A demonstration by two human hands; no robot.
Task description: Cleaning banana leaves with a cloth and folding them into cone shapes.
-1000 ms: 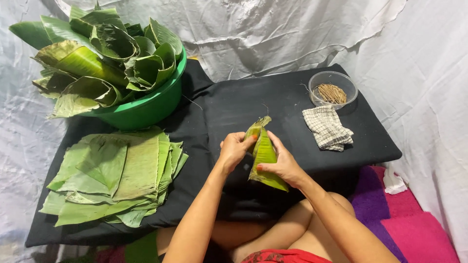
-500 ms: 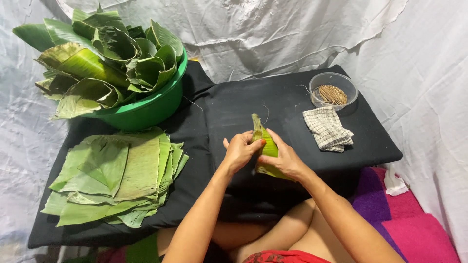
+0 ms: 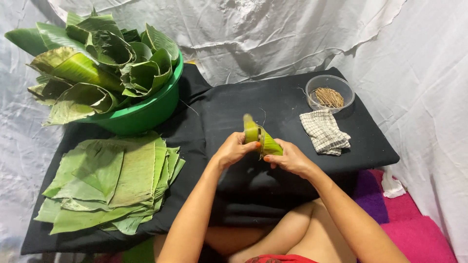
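A folded green leaf piece [image 3: 260, 138], rolled toward a cone, is held above the black cloth [image 3: 273, 109] near its front middle. My left hand [image 3: 233, 149] grips its left side with thumb and fingers. On the right side, my right hand [image 3: 288, 158] pinches the leaf's lower edge. Both hands touch each other around the leaf.
A green basin [image 3: 148, 109] full of rolled leaf cones stands at the back left. A stack of flat cut leaves [image 3: 109, 180] lies front left. A clear round bowl of thin sticks [image 3: 330, 95] and a checked folded cloth [image 3: 324, 131] are at the right. White sheeting surrounds the table.
The leaf piece has been folded tighter and turned, its tip now pointing up-left. Both hands closed in around it and stayed near the same spot.
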